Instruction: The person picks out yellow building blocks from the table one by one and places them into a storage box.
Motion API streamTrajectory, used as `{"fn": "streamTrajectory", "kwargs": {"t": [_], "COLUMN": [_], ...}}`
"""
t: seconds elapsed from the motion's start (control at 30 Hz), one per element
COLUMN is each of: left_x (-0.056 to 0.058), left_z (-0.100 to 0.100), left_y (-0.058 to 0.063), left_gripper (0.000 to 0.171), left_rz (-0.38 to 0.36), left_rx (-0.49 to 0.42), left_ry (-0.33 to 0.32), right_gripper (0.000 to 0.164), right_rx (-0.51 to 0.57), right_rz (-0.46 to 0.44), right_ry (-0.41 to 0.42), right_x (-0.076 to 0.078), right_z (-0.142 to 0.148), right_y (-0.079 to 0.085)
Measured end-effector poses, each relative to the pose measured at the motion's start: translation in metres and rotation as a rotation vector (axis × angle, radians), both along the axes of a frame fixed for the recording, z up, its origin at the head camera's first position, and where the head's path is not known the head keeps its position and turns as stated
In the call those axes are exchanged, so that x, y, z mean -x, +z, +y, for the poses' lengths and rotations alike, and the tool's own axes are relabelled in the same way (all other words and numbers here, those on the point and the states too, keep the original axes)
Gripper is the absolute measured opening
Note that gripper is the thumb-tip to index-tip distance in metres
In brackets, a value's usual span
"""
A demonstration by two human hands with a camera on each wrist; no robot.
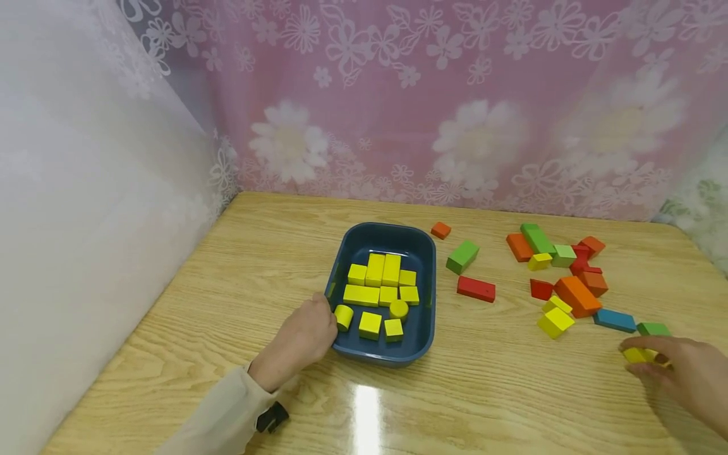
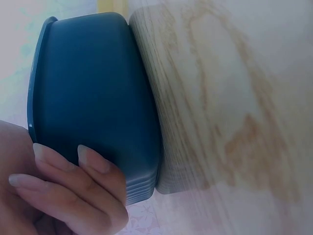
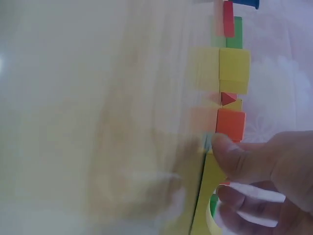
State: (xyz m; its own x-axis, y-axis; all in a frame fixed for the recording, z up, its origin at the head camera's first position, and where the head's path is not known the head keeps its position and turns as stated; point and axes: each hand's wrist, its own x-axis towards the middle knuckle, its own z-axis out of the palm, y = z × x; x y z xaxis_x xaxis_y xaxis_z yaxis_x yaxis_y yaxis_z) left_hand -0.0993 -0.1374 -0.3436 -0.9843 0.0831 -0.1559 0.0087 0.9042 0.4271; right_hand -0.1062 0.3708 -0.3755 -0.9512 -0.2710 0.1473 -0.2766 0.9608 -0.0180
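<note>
My left hand [image 1: 307, 328] grips the near left rim of a dark blue tray [image 1: 423, 335]. In the left wrist view, its curled fingers [image 2: 95, 188] lie against the outer wall of the tray. Several yellow blocks sit inside, among them a long block [image 1: 361, 295], cubes such as this one [image 1: 370, 325] and a cylinder [image 1: 344, 317]. At the far right, my right hand [image 1: 691, 373] pinches a yellow block [image 1: 634, 355] with a curved cutout, seen in the right wrist view between thumb and fingers, low by the tabletop. My fingers hide part of it.
Right of the tray lie a red block [image 1: 476, 289], a green block [image 1: 463, 256] and a small orange block [image 1: 440, 230]. Farther right is a loose cluster with an orange block [image 1: 577, 296], a blue block [image 1: 615, 320] and yellow cubes [image 1: 555, 323]. A pink floral curtain [image 1: 370, 126] hangs behind.
</note>
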Motion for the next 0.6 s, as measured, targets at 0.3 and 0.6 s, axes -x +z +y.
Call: {"fn": "streamTrajectory", "kwargs": {"t": [0.3, 0.6], "left_x": [0.0, 0.0], "left_z": [-0.002, -0.001], "left_y": [0.0, 0.001], "left_gripper": [0.021, 0.02], "left_rz": [-0.023, -0.005], "left_rx": [0.004, -0.005], "left_ry": [0.008, -0.007], "right_gripper": [0.035, 0.038], "right_rx": [-0.069, 0.076], "right_rz": [0.159, 0.301], "right_ry": [0.193, 0.534], "right_x": [0.016, 0.058], "right_z": [-0.044, -0.147], "right_y": [0.026, 0.064]}}
